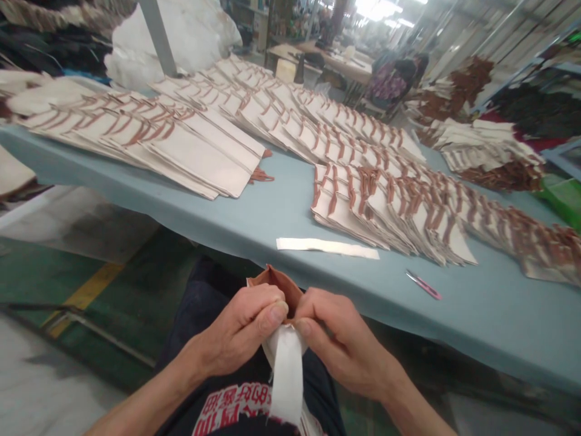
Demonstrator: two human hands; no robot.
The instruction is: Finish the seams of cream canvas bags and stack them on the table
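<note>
Between my two hands is a fabric bag (290,287) with a brown inside and a pale outside, its mouth partly spread. My left hand (245,324) pinches the near rim from the left, thumb on top. From the right, my right hand (338,339) grips the same rim, thumb and fingers pressed together. A white fabric strap (287,375) hangs from the rim between the hands, over my lap. The bag's lower part is hidden behind the hands and strap. On the table beyond lie a loose white strip (327,247) and pink-handled thread snips (423,284).
Rows of cream fabric pieces with brown edges (385,200) overlap across the blue-covered table (290,200). Another stack (195,148) lies at the left. Brown and white bundles (481,145) are piled at the far right. A white plastic-wrapped bundle (172,36) stands behind.
</note>
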